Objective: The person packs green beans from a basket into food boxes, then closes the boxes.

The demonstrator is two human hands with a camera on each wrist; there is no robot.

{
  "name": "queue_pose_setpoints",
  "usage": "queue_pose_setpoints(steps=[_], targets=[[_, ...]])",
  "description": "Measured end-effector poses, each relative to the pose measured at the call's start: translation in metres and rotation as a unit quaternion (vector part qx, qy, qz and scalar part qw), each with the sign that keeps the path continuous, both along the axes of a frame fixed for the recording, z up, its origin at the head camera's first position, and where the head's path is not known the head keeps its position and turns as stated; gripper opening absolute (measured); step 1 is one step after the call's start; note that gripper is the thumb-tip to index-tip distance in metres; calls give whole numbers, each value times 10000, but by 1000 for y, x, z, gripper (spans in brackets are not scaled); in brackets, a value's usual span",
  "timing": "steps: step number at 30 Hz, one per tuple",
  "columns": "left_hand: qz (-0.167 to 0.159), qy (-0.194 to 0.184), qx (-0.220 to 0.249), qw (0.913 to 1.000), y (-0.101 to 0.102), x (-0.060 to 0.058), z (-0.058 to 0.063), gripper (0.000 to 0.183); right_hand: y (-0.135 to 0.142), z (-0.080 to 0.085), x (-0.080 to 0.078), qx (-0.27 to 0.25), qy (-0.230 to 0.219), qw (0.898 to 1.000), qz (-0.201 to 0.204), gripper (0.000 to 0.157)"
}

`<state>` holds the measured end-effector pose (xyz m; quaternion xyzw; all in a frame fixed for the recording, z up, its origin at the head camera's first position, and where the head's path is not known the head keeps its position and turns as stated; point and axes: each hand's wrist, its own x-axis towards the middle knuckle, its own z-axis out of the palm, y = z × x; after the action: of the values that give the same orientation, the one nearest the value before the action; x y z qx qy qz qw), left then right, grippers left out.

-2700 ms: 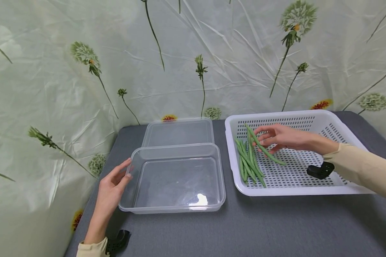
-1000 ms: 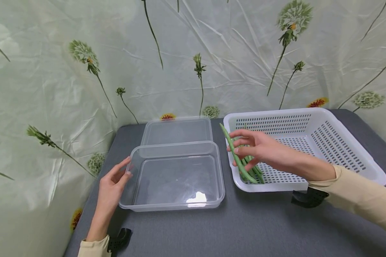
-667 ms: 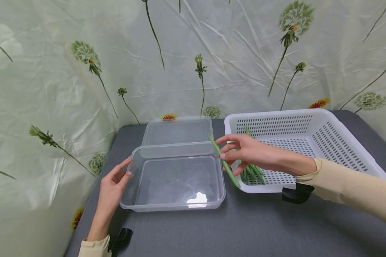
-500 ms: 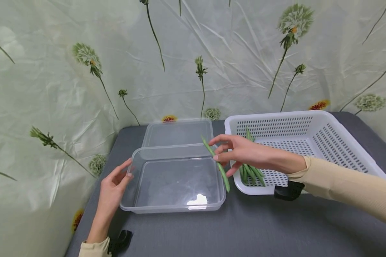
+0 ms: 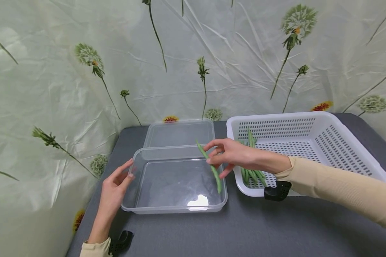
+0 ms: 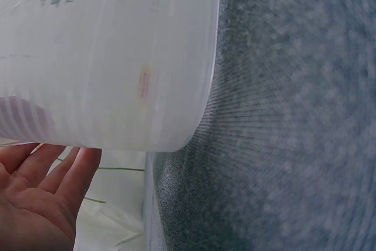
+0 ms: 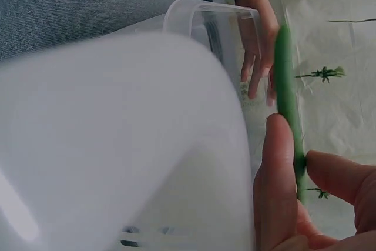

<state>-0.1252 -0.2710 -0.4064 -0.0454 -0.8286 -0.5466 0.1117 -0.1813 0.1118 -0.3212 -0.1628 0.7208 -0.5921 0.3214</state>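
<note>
My right hand [image 5: 231,154] pinches a single green bean [image 5: 216,175] between thumb and fingers. The bean slants above the right wall of a clear plastic container [image 5: 177,208]. In the right wrist view the same bean [image 7: 286,80] stands lengthwise between thumb and fingertips. My left hand [image 5: 113,189] touches the container's left side with its fingertips, fingers fairly straight. From the left wrist, fingers [image 6: 82,174] show against the translucent wall [image 6: 117,86]. Several more green beans [image 5: 251,176] lie in the white perforated basket [image 5: 350,142], partly hidden by my right hand and wrist.
A clear flat lid [image 5: 180,132] lies behind the container. Basket and container stand side by side on a dark grey cloth-covered table [image 5: 193,235]. A curtain [image 5: 167,85] printed with flowers hangs behind the table.
My right hand lifted the bean out of the basket and carried it left over the container's right side. My left hand has stayed at the container's left rim.
</note>
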Motion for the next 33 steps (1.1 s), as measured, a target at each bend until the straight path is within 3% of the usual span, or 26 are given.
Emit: queue_pose_setpoints(steps=[11,25,33], targets=[[33,-56,-110,9999,3,0,-2,44,7,5,0,-32,-23,10000,76,44],[74,25,105,9999,-2,2,-1,43,49,38,-10,388,765,9963,27,38],[0,74,110,9999,0,-1,-1,43,79,32,-25,488,877,9948,146,45]])
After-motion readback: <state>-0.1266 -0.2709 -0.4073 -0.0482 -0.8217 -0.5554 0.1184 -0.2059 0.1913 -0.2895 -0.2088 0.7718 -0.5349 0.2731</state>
